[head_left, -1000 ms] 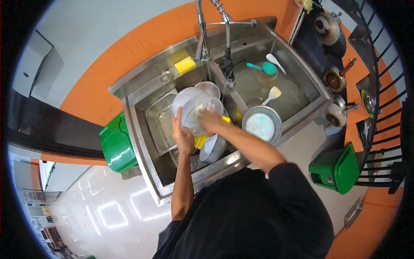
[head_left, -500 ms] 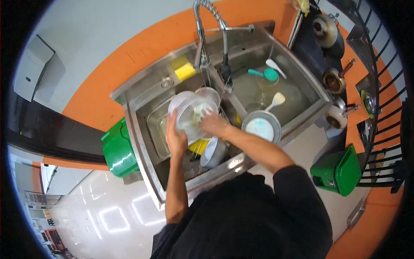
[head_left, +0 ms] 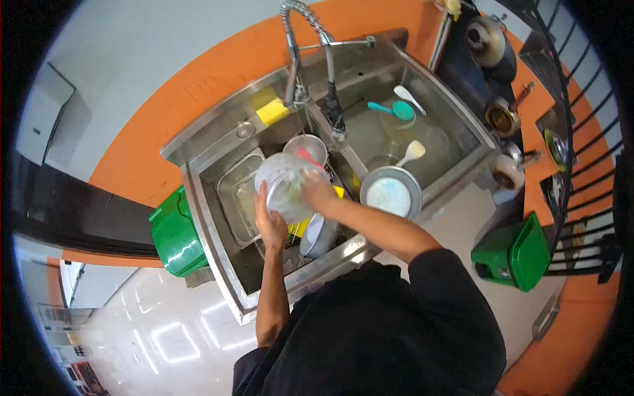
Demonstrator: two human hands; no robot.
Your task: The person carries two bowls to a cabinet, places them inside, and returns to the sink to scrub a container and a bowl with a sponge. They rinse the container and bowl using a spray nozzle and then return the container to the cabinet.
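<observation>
My left hand (head_left: 271, 228) is closed on the side of a translucent plastic bowl (head_left: 284, 206), which is tilted over the left sink basin. Inside the bowl's mouth is my right hand (head_left: 318, 193), blurred by motion. Its fingers bend around a pale, greenish-white thing that I cannot make out. Just behind the bowl are a round metal strainer (head_left: 307, 146) and a red object (head_left: 309, 157), partly hidden. Below the hands, a grey bowl (head_left: 319, 236) leans on its side near a yellow item (head_left: 298, 228).
A rectangular steel pan (head_left: 241, 191) lies at the left of the basin. The right basin (head_left: 436, 168) holds water, a green ladle (head_left: 401, 110), a white spoon (head_left: 411, 99) and a rice paddle (head_left: 413, 152). A pot (head_left: 413, 191) with whitish liquid sits at its front edge. The spring faucet (head_left: 294, 66) rises behind.
My right hand has shifted within the plastic bowl and is more blurred. The bowl has turned a little, and the red object behind it now shows. The whole view has shifted slightly.
</observation>
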